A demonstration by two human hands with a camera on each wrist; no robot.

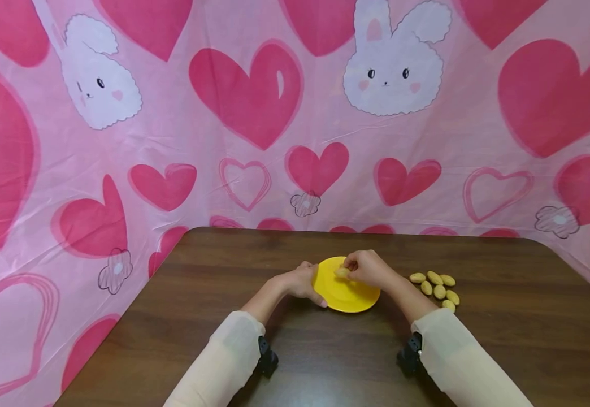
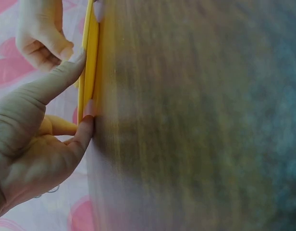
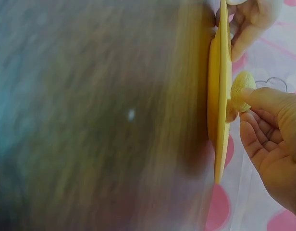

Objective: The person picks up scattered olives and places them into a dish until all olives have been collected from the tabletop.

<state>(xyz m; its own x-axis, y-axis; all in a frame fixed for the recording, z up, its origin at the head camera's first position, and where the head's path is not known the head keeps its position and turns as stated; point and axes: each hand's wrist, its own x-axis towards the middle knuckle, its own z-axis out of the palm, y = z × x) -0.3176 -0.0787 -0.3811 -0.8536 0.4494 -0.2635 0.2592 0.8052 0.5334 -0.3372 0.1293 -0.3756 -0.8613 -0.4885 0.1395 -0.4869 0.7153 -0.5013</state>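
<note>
A yellow plate (image 1: 348, 298) lies on the brown table. My left hand (image 1: 302, 281) holds its left rim; in the left wrist view the thumb lies on the rim and fingertips touch the edge below. Over the plate's upper part, my right hand (image 1: 368, 268) pinches a small potato-like yellow oval (image 3: 242, 90) between thumb and fingers. In the right wrist view this oval is at the plate's upper face; whether it touches the plate I cannot tell.
Several similar yellow ovals (image 1: 439, 291) lie in a loose group on the table (image 1: 519, 316), right of my right forearm. A pink cloth (image 1: 325, 124) with hearts and rabbits hangs behind the table and along its left side.
</note>
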